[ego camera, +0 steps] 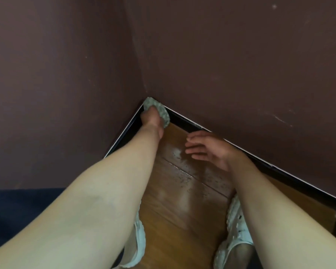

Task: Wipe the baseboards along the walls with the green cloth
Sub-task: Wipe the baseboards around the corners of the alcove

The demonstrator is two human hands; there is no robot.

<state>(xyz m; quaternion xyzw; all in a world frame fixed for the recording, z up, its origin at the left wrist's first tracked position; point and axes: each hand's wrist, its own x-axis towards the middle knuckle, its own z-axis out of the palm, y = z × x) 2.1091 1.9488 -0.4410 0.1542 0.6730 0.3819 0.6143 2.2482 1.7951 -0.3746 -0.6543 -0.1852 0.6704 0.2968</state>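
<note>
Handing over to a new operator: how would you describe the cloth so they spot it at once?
Find where the two dark maroon walls meet above the wooden floor. At that corner, against the black baseboard, the left hand holds the green cloth. It is the only pale, nubby, grey-green lump against the smooth dark trim.

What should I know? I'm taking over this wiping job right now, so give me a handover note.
Left grip: holds the green cloth, pressed into the corner where the left baseboard meets the right baseboard.
Right grip: open, holding nothing, over the wooden floor beside the right baseboard.
Done: cannot tell from here how much is wiped.
Left: finish the corner, then probably wipe along the right baseboard.
</note>
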